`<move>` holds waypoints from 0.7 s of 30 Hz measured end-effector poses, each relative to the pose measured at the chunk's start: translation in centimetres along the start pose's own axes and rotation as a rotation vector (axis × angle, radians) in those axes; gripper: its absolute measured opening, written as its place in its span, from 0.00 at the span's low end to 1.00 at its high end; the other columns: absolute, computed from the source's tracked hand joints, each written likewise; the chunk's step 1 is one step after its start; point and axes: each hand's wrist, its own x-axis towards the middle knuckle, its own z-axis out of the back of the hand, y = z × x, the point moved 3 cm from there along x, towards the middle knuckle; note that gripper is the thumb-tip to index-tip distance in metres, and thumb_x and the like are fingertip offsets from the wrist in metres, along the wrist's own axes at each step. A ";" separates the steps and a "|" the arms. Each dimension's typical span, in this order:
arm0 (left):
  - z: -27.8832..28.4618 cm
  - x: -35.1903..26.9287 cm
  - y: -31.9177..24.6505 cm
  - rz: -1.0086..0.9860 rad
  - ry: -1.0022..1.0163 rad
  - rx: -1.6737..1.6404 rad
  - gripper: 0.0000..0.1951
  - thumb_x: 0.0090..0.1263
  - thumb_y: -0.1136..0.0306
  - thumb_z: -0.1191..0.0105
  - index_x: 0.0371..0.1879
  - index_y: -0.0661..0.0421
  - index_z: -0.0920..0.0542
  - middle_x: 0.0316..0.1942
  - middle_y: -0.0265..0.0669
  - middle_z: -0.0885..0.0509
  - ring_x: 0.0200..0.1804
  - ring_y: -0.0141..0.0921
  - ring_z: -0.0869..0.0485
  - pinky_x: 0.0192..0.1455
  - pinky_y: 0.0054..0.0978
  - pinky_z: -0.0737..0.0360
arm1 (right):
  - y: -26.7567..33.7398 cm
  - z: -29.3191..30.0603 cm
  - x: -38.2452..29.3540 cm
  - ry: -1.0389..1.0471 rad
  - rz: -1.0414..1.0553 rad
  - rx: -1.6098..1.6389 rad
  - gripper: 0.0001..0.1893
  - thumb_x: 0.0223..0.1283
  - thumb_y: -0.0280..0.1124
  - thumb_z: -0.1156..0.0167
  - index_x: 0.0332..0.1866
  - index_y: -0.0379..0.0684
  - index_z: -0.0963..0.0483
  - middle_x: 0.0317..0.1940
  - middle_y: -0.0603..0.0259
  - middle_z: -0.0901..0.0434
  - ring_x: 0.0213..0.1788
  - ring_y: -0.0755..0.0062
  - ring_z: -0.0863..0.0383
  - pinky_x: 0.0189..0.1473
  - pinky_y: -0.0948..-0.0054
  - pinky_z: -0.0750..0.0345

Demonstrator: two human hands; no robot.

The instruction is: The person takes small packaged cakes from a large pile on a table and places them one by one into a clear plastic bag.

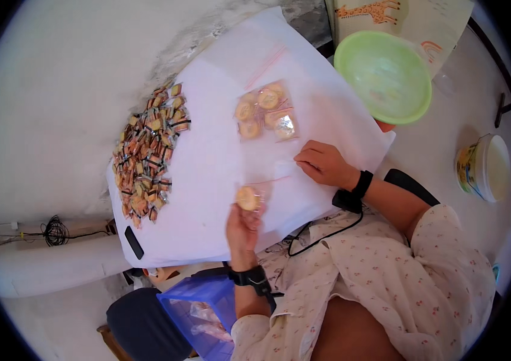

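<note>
My left hand [243, 225] holds a clear bag with a round yellow biscuit [248, 198] in it, low over the white-covered table [210, 171]. My right hand [321, 162] is curled above the cloth, right of that bag; whether its fingertips pinch anything is too unclear to tell. Beyond both hands lie several clear packets of round biscuits [268, 98], close together on a clear zip bag with a pink seal line [266, 65]. On the left side of the table a large heap of small wrapped snacks [147, 153] is spread out.
A black phone-like object [134, 242] lies at the table's near left corner. A green basin [381, 76] stands beyond the right edge, a white bucket [494, 168] on the floor farther right. Below the table are a blue plastic crate [197, 311] with bags and a dark stool [145, 322].
</note>
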 end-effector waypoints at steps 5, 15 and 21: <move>-3.1 1.5 4.6 0.103 0.214 0.117 0.21 0.78 0.59 0.65 0.58 0.62 0.31 0.51 0.42 0.20 0.43 0.32 0.16 0.35 0.20 0.20 | 0.2 -0.1 0.0 0.009 0.035 -0.044 0.05 0.52 0.22 0.39 0.35 0.40 0.25 0.29 0.60 0.24 0.29 0.61 0.23 0.30 0.67 0.25; -7.7 5.7 3.1 -0.135 -0.031 0.075 0.16 0.76 0.70 0.62 0.55 0.67 0.30 0.52 0.43 0.21 0.52 0.34 0.19 0.51 0.28 0.18 | 0.0 0.1 -0.3 -0.050 0.073 -0.045 0.05 0.50 0.22 0.38 0.34 0.41 0.24 0.28 0.61 0.24 0.28 0.61 0.23 0.29 0.68 0.25; -7.4 8.6 5.3 -0.167 -0.028 -0.282 0.13 0.74 0.73 0.59 0.54 0.61 0.27 0.50 0.35 0.21 0.47 0.25 0.22 0.44 0.19 0.23 | 0.1 0.0 -0.1 -0.068 0.089 -0.043 0.05 0.50 0.23 0.37 0.33 0.42 0.23 0.28 0.62 0.24 0.28 0.61 0.23 0.29 0.67 0.24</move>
